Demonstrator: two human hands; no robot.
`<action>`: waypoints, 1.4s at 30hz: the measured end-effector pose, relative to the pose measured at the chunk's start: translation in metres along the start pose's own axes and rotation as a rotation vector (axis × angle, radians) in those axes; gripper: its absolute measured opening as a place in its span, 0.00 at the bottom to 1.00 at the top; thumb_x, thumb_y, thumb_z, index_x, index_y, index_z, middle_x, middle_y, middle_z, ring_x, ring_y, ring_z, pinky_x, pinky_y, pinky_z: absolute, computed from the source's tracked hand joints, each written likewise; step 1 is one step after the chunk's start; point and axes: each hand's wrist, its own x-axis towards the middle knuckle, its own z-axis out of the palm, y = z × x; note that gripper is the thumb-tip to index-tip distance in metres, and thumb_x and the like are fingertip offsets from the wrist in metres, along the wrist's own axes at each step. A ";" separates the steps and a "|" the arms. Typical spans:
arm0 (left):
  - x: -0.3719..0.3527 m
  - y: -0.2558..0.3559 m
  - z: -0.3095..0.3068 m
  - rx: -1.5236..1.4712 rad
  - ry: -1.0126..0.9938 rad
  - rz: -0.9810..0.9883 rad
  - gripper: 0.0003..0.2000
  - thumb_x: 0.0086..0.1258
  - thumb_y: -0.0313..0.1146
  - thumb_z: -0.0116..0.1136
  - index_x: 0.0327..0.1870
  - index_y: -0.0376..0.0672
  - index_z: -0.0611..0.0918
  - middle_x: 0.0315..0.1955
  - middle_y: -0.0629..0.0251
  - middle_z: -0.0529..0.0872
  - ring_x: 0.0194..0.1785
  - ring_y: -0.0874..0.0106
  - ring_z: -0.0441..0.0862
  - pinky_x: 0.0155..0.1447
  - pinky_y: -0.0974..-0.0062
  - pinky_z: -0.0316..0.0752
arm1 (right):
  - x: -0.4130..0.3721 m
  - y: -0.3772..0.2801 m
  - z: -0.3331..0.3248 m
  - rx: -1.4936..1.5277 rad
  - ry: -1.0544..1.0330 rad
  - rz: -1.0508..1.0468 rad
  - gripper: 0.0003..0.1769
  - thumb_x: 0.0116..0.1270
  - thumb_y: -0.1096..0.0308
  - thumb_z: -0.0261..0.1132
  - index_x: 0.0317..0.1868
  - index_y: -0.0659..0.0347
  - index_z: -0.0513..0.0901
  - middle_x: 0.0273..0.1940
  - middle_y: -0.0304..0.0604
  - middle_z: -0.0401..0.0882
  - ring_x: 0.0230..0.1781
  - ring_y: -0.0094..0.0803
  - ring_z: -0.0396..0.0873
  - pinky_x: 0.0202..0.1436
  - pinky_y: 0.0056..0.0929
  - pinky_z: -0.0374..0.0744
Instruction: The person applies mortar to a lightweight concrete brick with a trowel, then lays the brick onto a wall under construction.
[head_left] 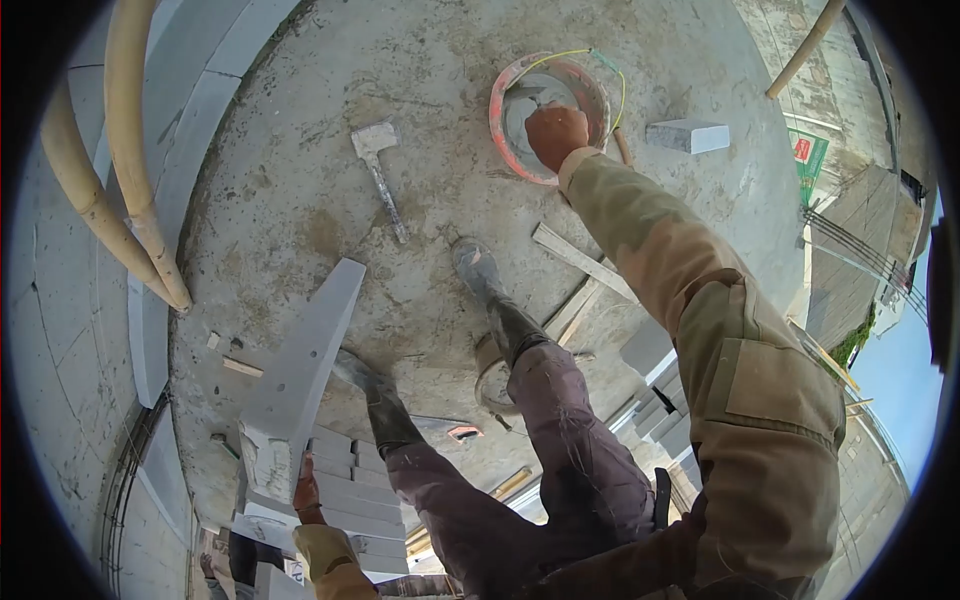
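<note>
A red-rimmed bucket (497, 112) with grey wet mix inside stands on the concrete floor. My right hand (557, 135) reaches into it, fingers closed; a metal blade shows beside the hand, over the mix. At the lower left, my left hand (307, 490) is against the side of a long light-grey block (310, 365). Its fingers are mostly hidden, so its grip is unclear. White mortar covers the near end of that block. A whitened hammer-like tool (377, 155) lies on the floor left of the bucket.
Bamboo poles (130, 150) lean at the left by the block wall (185, 120). A small block (688, 136) lies right of the bucket. Wooden strips (585, 262) and a round container (495, 385) are near my boots. Part of another person (245, 560) shows at bottom left.
</note>
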 end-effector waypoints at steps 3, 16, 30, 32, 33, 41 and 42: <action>-0.025 -0.024 0.008 -0.035 0.017 -0.098 0.25 0.76 0.37 0.63 0.70 0.36 0.76 0.65 0.58 0.82 0.66 0.62 0.78 0.73 0.66 0.69 | -0.047 -0.015 0.047 -0.117 -0.132 -0.210 0.08 0.62 0.70 0.64 0.36 0.58 0.90 0.38 0.50 0.89 0.37 0.45 0.88 0.39 0.49 0.85; -0.054 -0.063 0.074 -0.052 0.290 0.120 0.17 0.78 0.33 0.58 0.61 0.31 0.81 0.57 0.54 0.85 0.57 0.57 0.82 0.69 0.62 0.74 | -0.047 0.008 0.048 0.856 -0.394 0.121 0.18 0.62 0.64 0.66 0.37 0.77 0.84 0.30 0.70 0.84 0.35 0.61 0.87 0.40 0.50 0.82; -0.051 -0.049 0.073 -0.478 0.285 0.035 0.25 0.69 0.35 0.73 0.63 0.31 0.79 0.60 0.57 0.83 0.61 0.61 0.77 0.72 0.64 0.67 | -0.126 0.020 0.134 2.552 -0.755 0.454 0.19 0.80 0.51 0.58 0.56 0.58 0.73 0.31 0.43 0.76 0.19 0.25 0.72 0.18 0.21 0.72; -0.050 -0.059 0.070 -0.504 0.291 0.037 0.25 0.69 0.35 0.73 0.63 0.32 0.79 0.60 0.57 0.83 0.61 0.61 0.77 0.72 0.64 0.67 | -0.136 -0.001 0.151 2.648 -0.798 0.434 0.19 0.79 0.49 0.60 0.55 0.55 0.74 0.32 0.44 0.77 0.19 0.26 0.72 0.18 0.22 0.73; -0.051 -0.058 0.069 -0.484 0.283 0.038 0.25 0.69 0.35 0.73 0.62 0.32 0.79 0.59 0.58 0.83 0.60 0.62 0.77 0.71 0.64 0.68 | -0.144 -0.015 0.152 2.759 -0.751 0.393 0.20 0.78 0.48 0.60 0.55 0.55 0.74 0.32 0.44 0.77 0.19 0.27 0.72 0.19 0.22 0.73; -0.057 -0.033 0.067 -0.411 0.240 0.017 0.23 0.71 0.37 0.71 0.61 0.32 0.80 0.58 0.58 0.84 0.58 0.63 0.79 0.69 0.64 0.73 | -0.163 -0.070 0.158 2.953 -0.554 0.397 0.21 0.76 0.46 0.62 0.54 0.53 0.75 0.33 0.45 0.79 0.21 0.29 0.74 0.21 0.27 0.74; -0.057 -0.046 0.068 -0.328 0.271 0.021 0.23 0.72 0.38 0.70 0.61 0.32 0.80 0.58 0.58 0.84 0.58 0.63 0.79 0.69 0.64 0.72 | -0.165 -0.074 0.155 2.952 -0.553 0.398 0.21 0.76 0.46 0.62 0.54 0.53 0.75 0.33 0.45 0.79 0.21 0.29 0.74 0.21 0.27 0.74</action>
